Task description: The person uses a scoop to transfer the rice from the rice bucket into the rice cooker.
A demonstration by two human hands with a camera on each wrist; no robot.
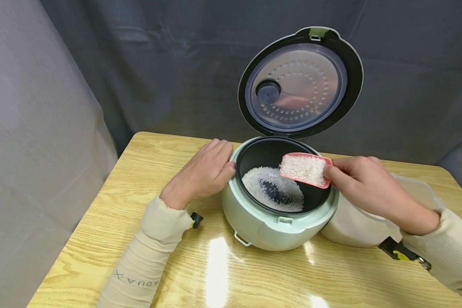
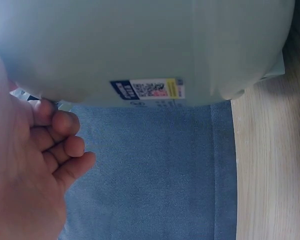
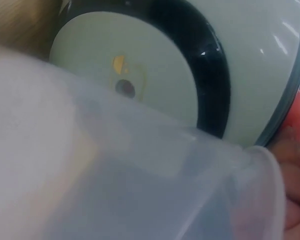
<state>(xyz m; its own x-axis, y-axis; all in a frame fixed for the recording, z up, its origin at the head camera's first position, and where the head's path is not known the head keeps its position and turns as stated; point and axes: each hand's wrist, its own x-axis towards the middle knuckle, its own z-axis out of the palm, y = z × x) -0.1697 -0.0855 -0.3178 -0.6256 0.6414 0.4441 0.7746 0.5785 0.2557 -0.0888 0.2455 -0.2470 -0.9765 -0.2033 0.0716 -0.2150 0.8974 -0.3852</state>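
Note:
A pale green rice cooker [image 1: 269, 233] stands on the table with its lid [image 1: 296, 85] raised. White rice [image 1: 258, 190] lies in its dark inner pot [image 1: 254, 152], with a bare dark patch amid the grains. Over the pot's right side, my right hand [image 1: 363, 182] pinches a pink scoop [image 1: 318, 185] heaped with rice, thumb on top. At the cooker's left rim my left hand [image 1: 202, 173] rests with its thumb against the edge. The left wrist view shows that hand's loosely bent fingers [image 2: 65, 122] beside the cooker body [image 2: 140, 45], gripping nothing.
A translucent container [image 1: 354, 229] holding white contents stands right of the cooker, beneath my right forearm. In the right wrist view, the container [image 3: 155, 185] hides part of the cooker. A dark grey curtain [image 1: 177, 64] hangs behind the wooden table [image 1: 138, 171].

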